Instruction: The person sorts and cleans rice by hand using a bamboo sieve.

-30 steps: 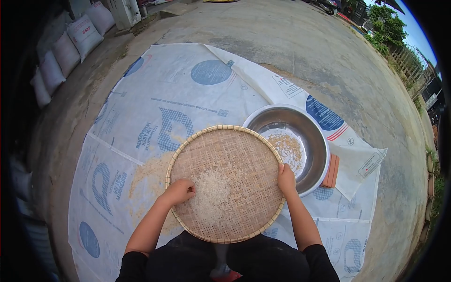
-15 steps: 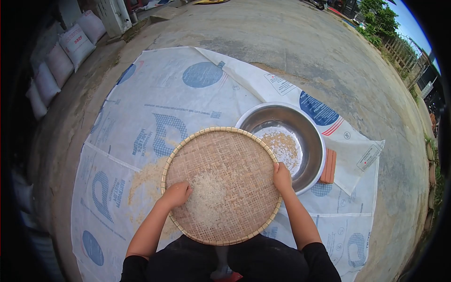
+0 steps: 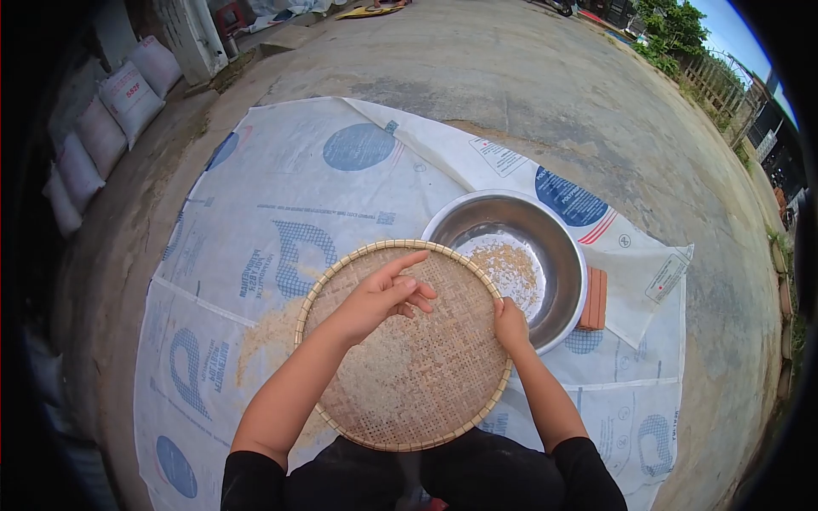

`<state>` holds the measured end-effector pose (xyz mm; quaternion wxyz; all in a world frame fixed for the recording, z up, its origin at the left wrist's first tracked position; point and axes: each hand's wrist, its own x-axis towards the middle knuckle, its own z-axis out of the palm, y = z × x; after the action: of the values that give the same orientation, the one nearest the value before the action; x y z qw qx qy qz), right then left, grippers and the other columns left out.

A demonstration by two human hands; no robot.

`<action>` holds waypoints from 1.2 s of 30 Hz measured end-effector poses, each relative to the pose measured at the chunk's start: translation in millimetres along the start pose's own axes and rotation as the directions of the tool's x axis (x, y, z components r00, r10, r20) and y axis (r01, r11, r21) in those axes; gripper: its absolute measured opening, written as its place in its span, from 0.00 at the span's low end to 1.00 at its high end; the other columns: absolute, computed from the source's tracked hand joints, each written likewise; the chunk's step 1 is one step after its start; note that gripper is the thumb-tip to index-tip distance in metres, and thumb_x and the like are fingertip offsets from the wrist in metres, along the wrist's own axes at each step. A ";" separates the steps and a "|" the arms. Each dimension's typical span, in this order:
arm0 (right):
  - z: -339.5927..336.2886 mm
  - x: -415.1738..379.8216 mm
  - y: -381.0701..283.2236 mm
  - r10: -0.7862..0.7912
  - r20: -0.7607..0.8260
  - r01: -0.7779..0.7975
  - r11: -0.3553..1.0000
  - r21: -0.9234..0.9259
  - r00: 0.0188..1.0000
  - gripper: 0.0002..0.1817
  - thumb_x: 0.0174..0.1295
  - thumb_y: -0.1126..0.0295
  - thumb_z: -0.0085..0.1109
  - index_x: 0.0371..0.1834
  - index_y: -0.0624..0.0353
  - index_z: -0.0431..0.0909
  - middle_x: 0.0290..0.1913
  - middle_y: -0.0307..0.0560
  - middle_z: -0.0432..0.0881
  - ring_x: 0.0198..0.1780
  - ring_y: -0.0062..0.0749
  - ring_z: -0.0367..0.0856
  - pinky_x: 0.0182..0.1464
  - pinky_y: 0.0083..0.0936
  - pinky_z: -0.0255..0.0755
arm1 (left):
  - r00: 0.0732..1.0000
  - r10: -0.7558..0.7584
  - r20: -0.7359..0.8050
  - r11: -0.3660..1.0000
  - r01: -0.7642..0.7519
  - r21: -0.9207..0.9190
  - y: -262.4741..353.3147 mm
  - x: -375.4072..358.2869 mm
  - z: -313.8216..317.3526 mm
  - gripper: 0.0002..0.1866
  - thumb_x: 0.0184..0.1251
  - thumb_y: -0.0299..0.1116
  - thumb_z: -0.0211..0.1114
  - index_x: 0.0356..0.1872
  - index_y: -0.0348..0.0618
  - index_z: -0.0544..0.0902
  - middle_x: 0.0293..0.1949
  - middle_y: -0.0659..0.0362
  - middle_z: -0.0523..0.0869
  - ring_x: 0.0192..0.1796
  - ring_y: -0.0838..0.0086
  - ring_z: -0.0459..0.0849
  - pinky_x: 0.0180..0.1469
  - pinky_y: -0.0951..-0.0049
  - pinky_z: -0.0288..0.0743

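A round woven bamboo winnowing basket (image 3: 460,366) rests over my lap, its rim bound in pale strips. Pale grain (image 3: 375,370), apparently rice, is spread on its left and lower part. My right hand (image 3: 511,326) grips the rim on the right side. Above the upper middle of the weave is my left hand (image 3: 388,294), index finger stretched out and the others loosely bent, holding nothing I can see. Behind the basket at the right stands a wide metal basin (image 3: 567,247) with yellowish grain or husks (image 3: 511,268) on its bottom.
A printed white plastic sheet (image 3: 247,230) covers the ground. Husks (image 3: 268,341) lie scattered on it left of the basket. Reddish bricks (image 3: 594,300) stand against the basin's right side. Full sacks (image 3: 130,102) line the left wall, and concrete paving (image 3: 426,72) stretches beyond.
My left hand has left the basket's left side, moved up and right over the weave, and opened its fingers. The grain looks more spread out. My right hand keeps its hold.
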<state>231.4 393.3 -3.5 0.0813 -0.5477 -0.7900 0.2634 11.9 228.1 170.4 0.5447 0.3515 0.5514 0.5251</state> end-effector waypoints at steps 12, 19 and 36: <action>-2.3 -0.2 -0.8 0.030 0.035 -0.032 0.999 0.042 0.999 0.20 0.66 0.54 0.40 0.38 0.62 0.71 0.35 0.67 0.78 0.41 0.63 0.76 0.43 0.50 0.68 | 0.805 -0.114 -0.583 0.914 0.315 0.256 -120.7 -94.3 -91.7 0.13 0.63 0.27 0.57 0.48 0.35 0.76 0.34 0.55 0.83 0.35 0.74 0.81 0.40 0.73 0.75; 8.1 2.6 7.8 -0.065 0.016 0.065 0.998 -0.002 0.998 0.20 0.67 0.54 0.39 0.37 0.63 0.72 0.32 0.66 0.79 0.38 0.63 0.77 0.40 0.51 0.69 | 0.906 -0.092 -0.414 0.620 0.377 0.688 -118.4 -117.4 -80.2 0.14 0.49 0.26 0.67 0.39 0.38 0.80 0.31 0.57 0.82 0.34 0.70 0.81 0.38 0.71 0.74; 8.9 4.1 6.7 -0.089 -0.038 0.089 0.996 0.010 0.995 0.21 0.68 0.55 0.38 0.36 0.63 0.72 0.32 0.66 0.79 0.36 0.63 0.77 0.37 0.49 0.68 | 0.935 -0.081 -0.344 0.286 0.352 0.891 -136.4 -107.5 -71.6 0.03 0.51 0.30 0.63 0.27 0.44 0.78 0.33 0.58 0.80 0.42 0.63 0.78 0.41 0.63 0.74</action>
<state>231.6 395.8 -15.1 0.1108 -0.5163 -0.8103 0.2540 -15.2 83.3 53.7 0.2351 0.4591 0.8544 0.0623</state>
